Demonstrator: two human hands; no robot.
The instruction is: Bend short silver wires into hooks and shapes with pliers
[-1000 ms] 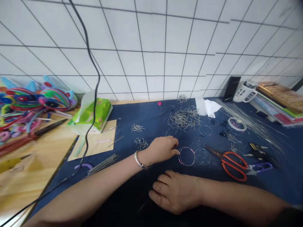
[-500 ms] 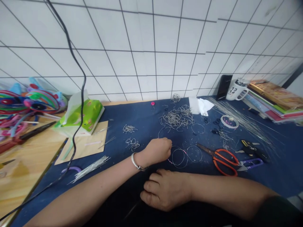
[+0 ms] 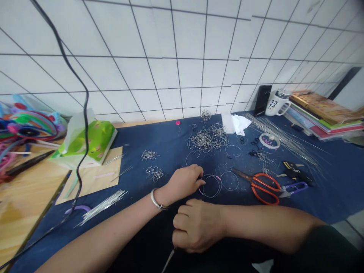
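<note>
My left hand [image 3: 186, 182], with a silver bracelet [image 3: 155, 198] on its wrist, rests low over the dark blue cloth. Its thumb stands apart from the curled fingers, at the left edge of thin wire rings [image 3: 211, 196] that carry pink beads. I see nothing plainly held there. Nearer to me, my right hand [image 3: 197, 225] is closed, back upward, around a thin metal rod-like tool [image 3: 168, 261]. Only part of that tool shows below the fingers; its kind is unclear. Another wire ring [image 3: 229, 181] lies to the right.
Orange-handled scissors [image 3: 264, 188] and purple snips [image 3: 294, 189] lie on the right. Behind are tangled wire pieces [image 3: 209, 138], a bead dish [image 3: 269, 141], a mug [image 3: 277, 103] and books [image 3: 321, 110]. Left are straight wires [image 3: 104, 206], a tissue pack [image 3: 96, 142] and a hanging black cable [image 3: 85, 113].
My left thumb has come away from the fingers, which were in a fist. The right hand has closed further, and its tool shows more clearly. The view has shifted slightly.
</note>
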